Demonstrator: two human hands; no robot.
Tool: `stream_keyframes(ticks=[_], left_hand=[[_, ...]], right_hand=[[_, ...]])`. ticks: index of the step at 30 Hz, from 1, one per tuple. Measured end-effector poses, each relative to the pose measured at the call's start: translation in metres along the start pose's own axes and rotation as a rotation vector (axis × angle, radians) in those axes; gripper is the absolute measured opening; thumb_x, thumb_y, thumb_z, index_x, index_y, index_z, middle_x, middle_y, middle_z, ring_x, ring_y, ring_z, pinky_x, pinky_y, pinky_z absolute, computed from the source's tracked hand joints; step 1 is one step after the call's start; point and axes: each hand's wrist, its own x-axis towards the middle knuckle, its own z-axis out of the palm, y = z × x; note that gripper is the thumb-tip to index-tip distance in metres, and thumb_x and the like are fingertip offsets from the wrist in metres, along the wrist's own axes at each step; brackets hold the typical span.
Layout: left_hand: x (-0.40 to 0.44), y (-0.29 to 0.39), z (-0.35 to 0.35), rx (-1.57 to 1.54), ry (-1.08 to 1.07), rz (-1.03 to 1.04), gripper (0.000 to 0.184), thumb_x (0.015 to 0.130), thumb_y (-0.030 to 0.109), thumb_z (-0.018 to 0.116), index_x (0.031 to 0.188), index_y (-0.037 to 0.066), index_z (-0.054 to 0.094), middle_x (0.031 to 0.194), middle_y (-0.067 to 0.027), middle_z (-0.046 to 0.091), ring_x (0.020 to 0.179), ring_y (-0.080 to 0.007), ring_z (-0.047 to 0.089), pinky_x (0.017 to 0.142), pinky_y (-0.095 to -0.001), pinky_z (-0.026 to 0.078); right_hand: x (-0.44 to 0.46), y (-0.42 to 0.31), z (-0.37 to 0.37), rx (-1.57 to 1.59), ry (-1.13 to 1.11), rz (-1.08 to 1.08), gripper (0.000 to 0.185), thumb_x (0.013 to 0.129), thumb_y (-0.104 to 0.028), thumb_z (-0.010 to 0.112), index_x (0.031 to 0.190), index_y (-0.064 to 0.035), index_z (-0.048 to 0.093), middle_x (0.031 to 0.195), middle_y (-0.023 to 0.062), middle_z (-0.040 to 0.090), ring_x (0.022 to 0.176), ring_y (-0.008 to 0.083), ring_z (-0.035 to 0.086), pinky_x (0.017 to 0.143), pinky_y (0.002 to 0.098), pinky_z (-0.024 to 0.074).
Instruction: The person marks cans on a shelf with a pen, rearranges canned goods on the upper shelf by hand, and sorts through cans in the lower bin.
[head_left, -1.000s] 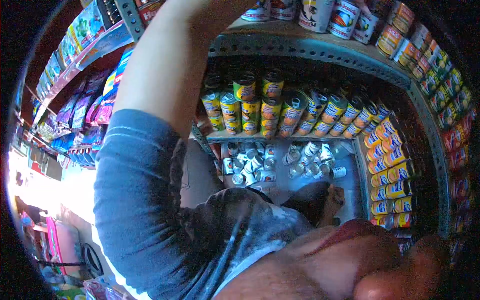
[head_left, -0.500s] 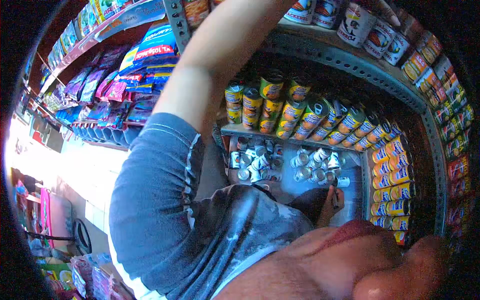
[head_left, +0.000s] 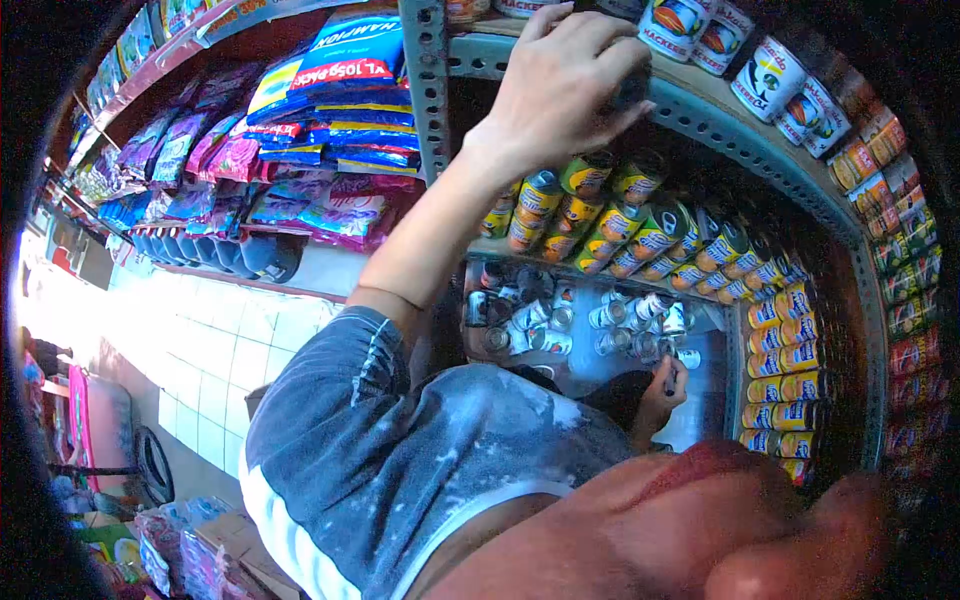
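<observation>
1. The left hand [head_left: 570,85] hangs at the upper shelf [head_left: 708,122], fingers bent; I cannot tell whether it grips anything.
2. Mackerel cans [head_left: 770,78] stand on that shelf, near the hand.
3. Lower down, the right hand [head_left: 655,402] pinches a small dark object [head_left: 669,381] beside loose white cans [head_left: 640,318].

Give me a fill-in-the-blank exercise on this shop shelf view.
In height, the left hand appears ____ than the right hand.
The top blue pack in its pile bears the brand name ____.
The fish named on the white upper-shelf cans is ____.

Missing words: higher; Champion; mackerel.
</observation>
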Motion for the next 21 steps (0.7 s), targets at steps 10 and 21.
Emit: stream_keyframes(ticks=[10, 21], left_hand=[[-0.028, 0.002, 0.028, 0.084, 0.116, -0.041, 0.056, 0.073, 0.037, 0.079, 0.12, 0.012, 0.059, 0.12, -0.0079, 0.059, 0.12, -0.0262, 0.054, 0.107, -0.0449, 0.032], [-0.032, 0.001, 0.031, 0.065, 0.106, -0.095, 0.062, 0.073, 0.041, 0.078, 0.125, 0.014, 0.058, 0.121, -0.006, 0.059, 0.122, -0.0249, 0.053, 0.109, -0.0446, 0.031]], right_hand=[[-0.031, 0.081, 0.035, -0.321, -0.181, -0.303, 0.031, 0.097, -0.03, 0.068, 0.112, -0.0034, 0.067, 0.104, 0.0169, 0.071, 0.092, 0.0303, 0.069, 0.082, 0.0378, 0.0542], [-0.03, 0.082, 0.028, -0.54, -0.034, -0.175, 0.032, 0.098, -0.034, 0.065, 0.112, -0.0062, 0.069, 0.099, 0.0174, 0.073, 0.086, 0.0314, 0.07, 0.08, 0.0379, 0.0556]])
